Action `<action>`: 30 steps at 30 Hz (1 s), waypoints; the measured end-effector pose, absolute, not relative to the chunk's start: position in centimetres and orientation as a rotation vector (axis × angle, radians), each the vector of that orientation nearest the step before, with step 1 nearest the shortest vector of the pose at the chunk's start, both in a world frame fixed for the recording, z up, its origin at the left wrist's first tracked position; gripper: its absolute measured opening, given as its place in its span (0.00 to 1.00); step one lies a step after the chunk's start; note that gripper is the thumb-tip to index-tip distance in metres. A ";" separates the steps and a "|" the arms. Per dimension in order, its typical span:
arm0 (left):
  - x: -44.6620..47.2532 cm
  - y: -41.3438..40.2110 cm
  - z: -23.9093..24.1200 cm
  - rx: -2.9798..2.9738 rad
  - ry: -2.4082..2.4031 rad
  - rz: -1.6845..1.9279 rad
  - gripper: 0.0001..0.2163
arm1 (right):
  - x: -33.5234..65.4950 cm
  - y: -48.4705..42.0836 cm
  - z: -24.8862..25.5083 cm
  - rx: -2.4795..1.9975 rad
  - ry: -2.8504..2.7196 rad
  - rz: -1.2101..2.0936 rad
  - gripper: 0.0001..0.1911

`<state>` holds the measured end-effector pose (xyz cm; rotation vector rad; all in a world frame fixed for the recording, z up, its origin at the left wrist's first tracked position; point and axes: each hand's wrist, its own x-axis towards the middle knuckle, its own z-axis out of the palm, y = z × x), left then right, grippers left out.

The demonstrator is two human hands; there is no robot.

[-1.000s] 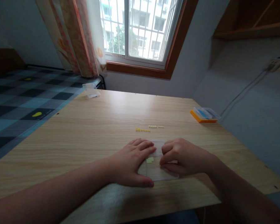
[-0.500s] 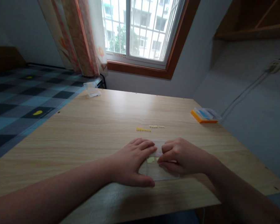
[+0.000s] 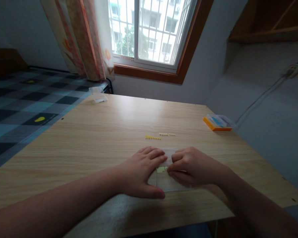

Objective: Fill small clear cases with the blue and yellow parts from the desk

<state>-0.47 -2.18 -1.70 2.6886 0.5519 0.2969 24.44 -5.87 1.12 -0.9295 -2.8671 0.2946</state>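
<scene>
A clear, shallow plastic box [image 3: 175, 185] with its lid open lies on the wooden table in front of me. My left hand [image 3: 145, 172] rests over its left side, fingers stretched out and thumb along the near edge. Inside the box, pale yellow-green pieces [image 3: 161, 170] sit together by the hinge side. My right hand [image 3: 188, 165] is closed over the right part of the box, thumb and forefinger pinched beside these pieces. Whatever is between those fingertips is too small and hidden to make out.
Beyond the box stand a row of small yellow pieces [image 3: 153, 137] and a row of cream pieces [image 3: 167, 134]. An orange-based case [image 3: 218, 123] lies at the table's right edge. Another clear open box [image 3: 98, 95] stands at the far left corner, near the bed [image 3: 37, 102].
The right fingertips have shifted very slightly, showing a little more of the pale pieces beside them. My left hand stays in place.
</scene>
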 end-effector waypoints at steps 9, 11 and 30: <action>-0.5 -2.1 -1.7 2.683 0.544 0.318 0.44 | 24.3 -5.8 1.1 -0.906 -2.846 0.283 0.11; -0.5 -2.1 -1.6 2.685 0.549 0.307 0.44 | 24.3 -5.9 1.1 -0.903 -2.843 0.289 0.12; -0.5 -2.1 -1.9 2.696 0.532 0.334 0.45 | 24.5 -5.6 0.8 -0.869 -2.664 0.414 0.07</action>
